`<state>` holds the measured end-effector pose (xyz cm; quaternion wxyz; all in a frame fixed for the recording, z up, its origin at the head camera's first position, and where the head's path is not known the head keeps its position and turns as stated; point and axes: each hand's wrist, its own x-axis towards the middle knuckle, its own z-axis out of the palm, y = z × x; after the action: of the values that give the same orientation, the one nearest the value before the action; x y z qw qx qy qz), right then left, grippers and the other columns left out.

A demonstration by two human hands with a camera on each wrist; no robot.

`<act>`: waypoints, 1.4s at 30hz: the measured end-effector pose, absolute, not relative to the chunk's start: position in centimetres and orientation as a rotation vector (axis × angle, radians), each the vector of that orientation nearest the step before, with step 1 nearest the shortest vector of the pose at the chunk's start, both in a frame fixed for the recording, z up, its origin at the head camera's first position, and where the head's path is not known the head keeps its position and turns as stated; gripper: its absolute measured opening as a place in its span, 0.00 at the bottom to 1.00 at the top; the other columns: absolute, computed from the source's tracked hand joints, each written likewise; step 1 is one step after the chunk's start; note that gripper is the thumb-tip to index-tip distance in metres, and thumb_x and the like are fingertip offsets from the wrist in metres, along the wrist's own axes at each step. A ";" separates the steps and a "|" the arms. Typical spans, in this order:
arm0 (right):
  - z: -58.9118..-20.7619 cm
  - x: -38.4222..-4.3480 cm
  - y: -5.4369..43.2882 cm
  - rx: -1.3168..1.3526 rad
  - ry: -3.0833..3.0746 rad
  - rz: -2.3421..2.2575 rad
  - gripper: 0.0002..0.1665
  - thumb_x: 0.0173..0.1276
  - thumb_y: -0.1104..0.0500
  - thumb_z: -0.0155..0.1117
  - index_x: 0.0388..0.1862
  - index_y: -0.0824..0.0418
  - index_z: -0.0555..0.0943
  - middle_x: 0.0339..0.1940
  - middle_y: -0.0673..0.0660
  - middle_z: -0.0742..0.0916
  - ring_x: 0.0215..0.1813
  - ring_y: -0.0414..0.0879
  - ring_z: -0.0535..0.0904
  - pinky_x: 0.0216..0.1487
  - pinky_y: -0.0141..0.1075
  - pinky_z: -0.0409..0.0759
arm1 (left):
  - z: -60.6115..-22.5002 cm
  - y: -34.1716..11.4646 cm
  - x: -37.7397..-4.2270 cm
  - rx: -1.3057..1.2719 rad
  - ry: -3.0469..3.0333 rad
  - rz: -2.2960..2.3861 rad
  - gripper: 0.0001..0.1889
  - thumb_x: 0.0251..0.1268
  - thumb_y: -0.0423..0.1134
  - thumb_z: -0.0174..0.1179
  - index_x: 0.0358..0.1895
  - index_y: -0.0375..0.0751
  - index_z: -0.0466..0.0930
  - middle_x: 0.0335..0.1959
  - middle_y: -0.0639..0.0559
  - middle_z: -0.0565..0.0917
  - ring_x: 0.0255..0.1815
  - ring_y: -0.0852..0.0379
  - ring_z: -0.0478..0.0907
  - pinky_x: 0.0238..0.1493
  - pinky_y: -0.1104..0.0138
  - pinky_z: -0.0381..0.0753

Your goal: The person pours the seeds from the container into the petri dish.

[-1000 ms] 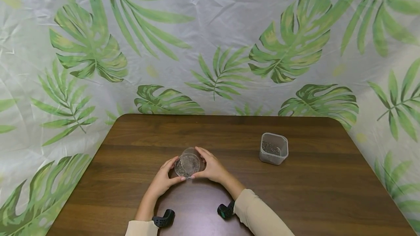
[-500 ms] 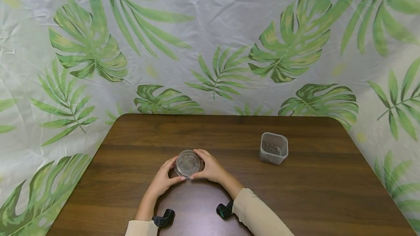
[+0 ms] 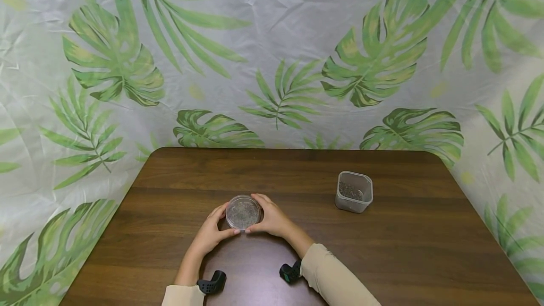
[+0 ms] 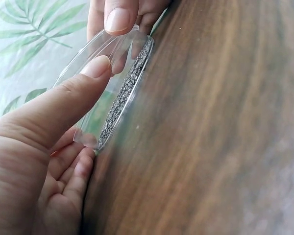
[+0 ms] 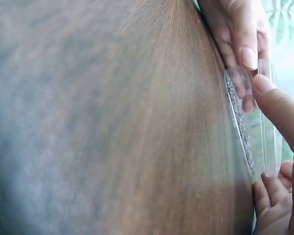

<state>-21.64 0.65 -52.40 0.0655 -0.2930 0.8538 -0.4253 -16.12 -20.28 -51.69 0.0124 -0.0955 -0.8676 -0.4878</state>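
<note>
A clear round petri dish (image 5: 239, 117) stands on the table with a layer of dark grey granules in it. Its clear lid (image 5: 270, 132) is over the dish; whether it is fully seated I cannot tell. In the head view the lid (image 3: 243, 212) lines up with the dish's outline. My left hand (image 3: 210, 233) holds the dish from the left between thumb and fingers. From the right, my right hand (image 3: 274, 218) grips the lid's edge, thumb in front and fingers behind. Both thumbs are close together at the near side.
To the right stands an open, square translucent plastic tub (image 3: 354, 192) with dark granules on its bottom. The brown wooden table (image 3: 408, 240) ends at the leaf-patterned sheet (image 3: 289, 51) behind. Black bands (image 3: 211, 283) sit on both wrists.
The lid, held by my right hand, has moved slightly toward me and lines up over the dish, after being offset and tilted. The left hand and the tub have stayed put.
</note>
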 end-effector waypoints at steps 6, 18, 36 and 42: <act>-52.4 -21.7 0.5 -0.877 2.588 -1.274 0.58 0.38 0.43 0.76 0.66 0.64 0.61 0.65 0.60 0.66 0.63 0.52 0.63 0.60 0.45 0.62 | -49.1 -19.6 -15.1 -0.307 -2.708 -1.579 0.40 0.44 0.34 0.70 0.63 0.29 0.60 0.60 0.33 0.64 0.56 0.37 0.64 0.56 0.48 0.60; -52.2 -21.4 0.4 -0.927 2.569 -1.284 0.57 0.40 0.45 0.76 0.66 0.65 0.60 0.62 0.59 0.67 0.61 0.52 0.65 0.58 0.46 0.64 | -52.5 -20.7 -16.2 -0.239 -2.725 -1.593 0.45 0.41 0.39 0.72 0.66 0.38 0.59 0.62 0.39 0.63 0.57 0.42 0.65 0.58 0.47 0.58; -52.6 -21.4 0.4 -0.936 2.572 -1.231 0.57 0.42 0.44 0.75 0.68 0.61 0.58 0.65 0.57 0.67 0.63 0.51 0.63 0.59 0.47 0.63 | -52.9 -20.9 -16.5 -0.295 -2.704 -1.603 0.48 0.39 0.41 0.73 0.66 0.35 0.56 0.63 0.39 0.61 0.58 0.41 0.64 0.58 0.49 0.59; -52.5 -21.4 0.3 -0.952 2.565 -1.259 0.56 0.42 0.47 0.76 0.68 0.62 0.59 0.65 0.58 0.67 0.64 0.50 0.62 0.59 0.46 0.62 | -52.8 -20.9 -16.5 -0.298 -2.712 -1.588 0.48 0.39 0.41 0.73 0.66 0.34 0.56 0.63 0.39 0.62 0.57 0.43 0.65 0.57 0.50 0.59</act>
<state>-21.35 0.32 -52.53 0.0650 -0.3155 0.8498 -0.4173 -16.45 -20.89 -52.83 -0.0073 -0.0944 -0.8591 -0.5030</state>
